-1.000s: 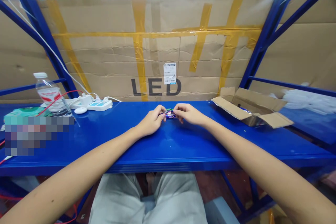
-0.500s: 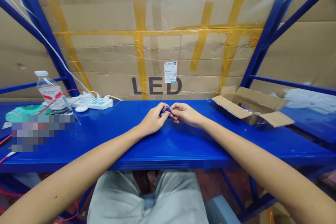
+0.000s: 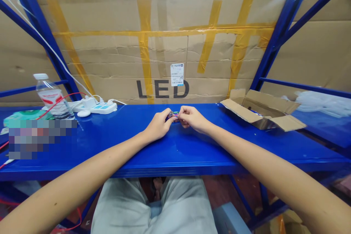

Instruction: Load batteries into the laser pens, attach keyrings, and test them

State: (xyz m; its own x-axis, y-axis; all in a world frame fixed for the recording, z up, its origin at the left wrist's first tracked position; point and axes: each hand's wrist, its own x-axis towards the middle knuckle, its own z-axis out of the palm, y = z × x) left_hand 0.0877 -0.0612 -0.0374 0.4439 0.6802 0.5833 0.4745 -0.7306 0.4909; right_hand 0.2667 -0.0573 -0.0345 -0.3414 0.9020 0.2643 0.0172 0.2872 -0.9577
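Between my two hands, above the blue shelf top [image 3: 175, 150], is a small shiny object [image 3: 174, 114] with silver, green and purplish parts. Its kind is too small to make out. My left hand [image 3: 159, 124] pinches its left end between thumb and fingers. On the other side my right hand [image 3: 192, 119] has its fingers closed at the object's right end. The fingertips of both hands almost meet and cover much of it.
An opened cardboard box [image 3: 263, 111] lies at the right, something shiny inside. To the left stand a water bottle [image 3: 52, 97], a white power strip [image 3: 102, 108] with cables, and a green packet [image 3: 23, 117]. A large cardboard sheet [image 3: 115, 58] marked LED forms the back.
My right hand's fingers have curled in more, and more of the small object's green and purplish part shows between the hands. The left hand keeps its pinch.
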